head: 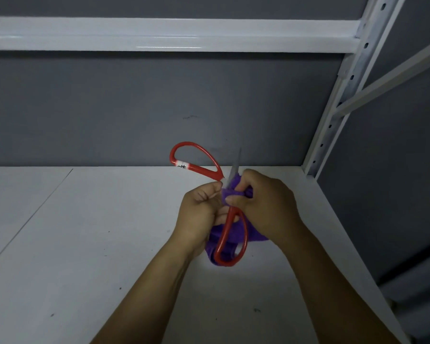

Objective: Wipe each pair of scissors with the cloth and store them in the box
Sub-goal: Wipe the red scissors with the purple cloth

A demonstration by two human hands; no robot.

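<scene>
Both hands meet over the white shelf point(85, 244), a little toward 4 o'clock from the middle of the view. The left hand point(200, 214) is closed around the red scissors point(230, 234) near where the two halves cross. One red handle loop points up to 11 o'clock, the other hangs down to 6 o'clock. The right hand point(263, 204) pinches the purple cloth point(231, 192) around the grey blade, whose tip pokes up toward 12 o'clock. More cloth hangs under the hands.

White shelf board point(85, 244), lightly speckled with dark marks, a seam running diagonally at left.
</scene>
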